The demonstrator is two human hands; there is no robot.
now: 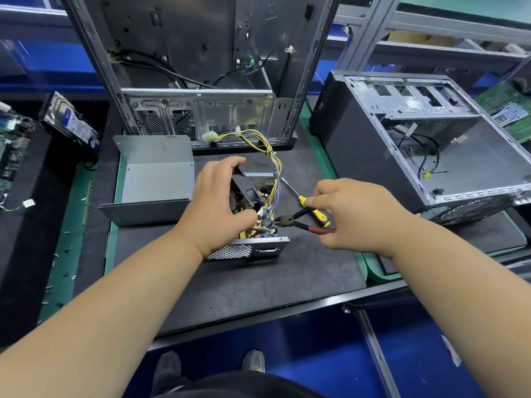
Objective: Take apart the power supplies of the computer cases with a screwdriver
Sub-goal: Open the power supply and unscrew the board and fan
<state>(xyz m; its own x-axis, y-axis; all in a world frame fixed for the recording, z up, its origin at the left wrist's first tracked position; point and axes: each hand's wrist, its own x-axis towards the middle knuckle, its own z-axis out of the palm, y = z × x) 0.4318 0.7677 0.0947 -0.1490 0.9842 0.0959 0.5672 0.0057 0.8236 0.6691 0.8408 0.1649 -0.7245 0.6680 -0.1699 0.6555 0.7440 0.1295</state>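
Dark grey matting [258, 282] is covering the workbench, with a green mat edge showing along its sides and a blue floor lying below. Sitting near the middle of the matting is the opened grey metal power supply [253, 248], its perforated front plate facing the person and its crowded circuit board exposed from above. Reaching in from the lower left, the left hand [221, 205] is arching over the unit, with fingers and thumb curling round the black square fan [245, 188], which is tilting up out of the housing. Coming in from the lower right, the right hand [353, 214] is gripping the red-handled pliers [304, 224], whose dark nose is pointing left into the components at the board's edge; whether the nose is closed on a wire cannot be made out. Lying on the matting partly under that hand is the yellow-and-black-handled screwdriver [313, 209], its shaft pointing away up and to the left. Yellow and purple bundled wires [273, 159] are running from the supply up towards the upright bare metal computer case [201, 81]. Resting just left of the supply is the removed folded grey sheet-metal cover [155, 179]. Lying on its side to the right is a second open black-and-silver computer case [431, 145].
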